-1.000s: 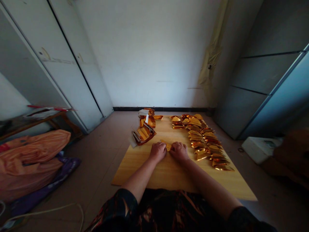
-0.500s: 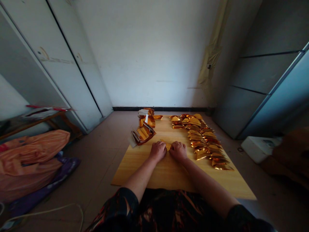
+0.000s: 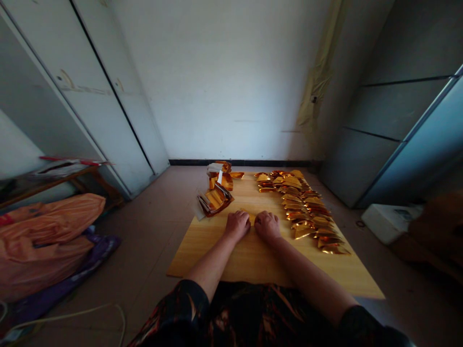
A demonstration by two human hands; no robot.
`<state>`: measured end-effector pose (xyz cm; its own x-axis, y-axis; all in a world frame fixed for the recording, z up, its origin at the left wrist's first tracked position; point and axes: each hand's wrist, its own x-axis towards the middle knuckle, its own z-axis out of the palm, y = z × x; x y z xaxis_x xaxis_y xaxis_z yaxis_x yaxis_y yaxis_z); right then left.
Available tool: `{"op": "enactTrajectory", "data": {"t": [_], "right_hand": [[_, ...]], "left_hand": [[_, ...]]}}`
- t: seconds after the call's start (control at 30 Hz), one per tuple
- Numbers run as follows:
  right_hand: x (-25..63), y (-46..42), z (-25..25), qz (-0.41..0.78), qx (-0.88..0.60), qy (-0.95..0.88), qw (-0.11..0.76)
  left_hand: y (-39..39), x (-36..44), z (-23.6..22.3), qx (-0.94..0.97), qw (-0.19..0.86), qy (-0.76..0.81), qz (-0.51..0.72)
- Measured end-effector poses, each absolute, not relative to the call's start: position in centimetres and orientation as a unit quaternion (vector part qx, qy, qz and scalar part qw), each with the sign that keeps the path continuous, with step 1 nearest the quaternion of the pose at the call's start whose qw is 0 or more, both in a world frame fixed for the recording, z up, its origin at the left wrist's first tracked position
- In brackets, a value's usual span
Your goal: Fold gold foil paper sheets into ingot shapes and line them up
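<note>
My left hand (image 3: 237, 225) and my right hand (image 3: 266, 225) rest knuckles-up, side by side, on a wooden board (image 3: 231, 255) lying on the floor. Both are curled over a small gold foil paper (image 3: 251, 218), which shows only as a sliver between them. A curved row of several folded gold foil pieces (image 3: 307, 212) runs along the board's right side. A stack of unfolded gold foil sheets (image 3: 214, 200) lies at the board's left, just beyond my left hand.
More gold foil bundles (image 3: 221, 177) sit at the board's far edge. Orange bags (image 3: 47, 236) lie at the left beside a low wooden stand (image 3: 65, 179). A white box (image 3: 388, 221) sits on the floor at the right. A cord (image 3: 72, 315) trails at lower left.
My hands have drawn slightly closer together over the foil paper, so less of it shows between them. Nothing else has moved.
</note>
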<state>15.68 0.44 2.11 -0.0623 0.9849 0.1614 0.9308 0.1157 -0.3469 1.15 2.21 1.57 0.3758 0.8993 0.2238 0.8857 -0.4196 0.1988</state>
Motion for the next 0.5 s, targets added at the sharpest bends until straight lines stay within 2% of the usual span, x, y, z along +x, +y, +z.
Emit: {"op": "enactTrajectory", "data": {"t": [0.5], "right_hand": [[15.78, 0.94, 2.39, 0.074, -0.671, -0.721, 0.157]], "left_hand": [[2.21, 1.14, 1.23, 0.817, 0.050, 0.552, 0.160]]}}
